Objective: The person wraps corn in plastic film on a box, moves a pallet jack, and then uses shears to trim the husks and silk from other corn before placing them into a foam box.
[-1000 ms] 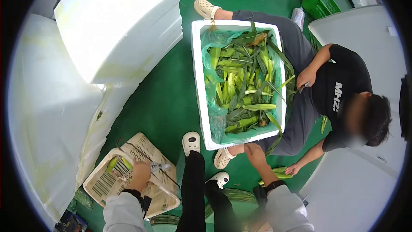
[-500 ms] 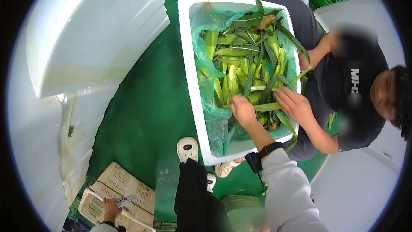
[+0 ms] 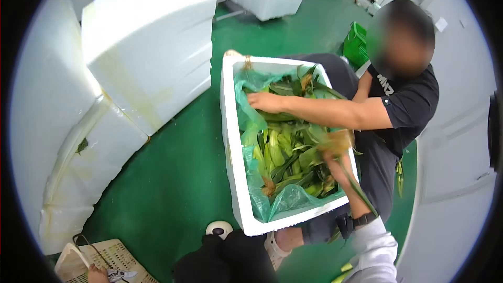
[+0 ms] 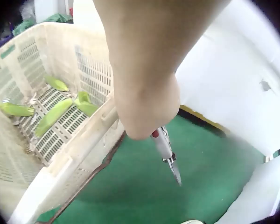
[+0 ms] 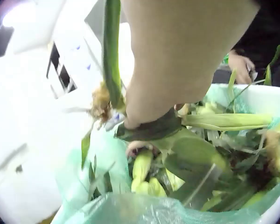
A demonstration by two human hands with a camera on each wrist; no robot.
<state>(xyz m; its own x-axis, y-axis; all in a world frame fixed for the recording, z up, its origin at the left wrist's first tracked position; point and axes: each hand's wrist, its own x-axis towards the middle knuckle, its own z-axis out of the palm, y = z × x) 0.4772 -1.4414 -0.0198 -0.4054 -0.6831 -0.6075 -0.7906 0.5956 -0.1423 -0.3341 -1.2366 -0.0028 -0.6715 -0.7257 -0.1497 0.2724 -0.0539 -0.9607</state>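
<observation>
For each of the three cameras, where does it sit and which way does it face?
Head: worn high, looking down at the foam box of corn; the right hand and sleeve show.
Left wrist: looks past the left hand, gripping shears, to the basket.
Right wrist: looks past the right hand, gripping a corn ear, into the box.
Head and right-wrist views share the corn.

The right hand [image 5: 177, 74] fills the upper middle, its fingers curled round a husked corn cob [image 5: 151, 129] whose long green leaf [image 5: 112, 51] runs up past the wrist, with brown silk [image 5: 101, 101] just left of the grip. Below the hand lie more corn cobs [image 5: 144, 168] and leaves inside a green plastic liner [image 5: 130, 207]. To its right, another person's hand [image 5: 240, 63] sits beyond the white box rim [image 5: 266, 95].
</observation>
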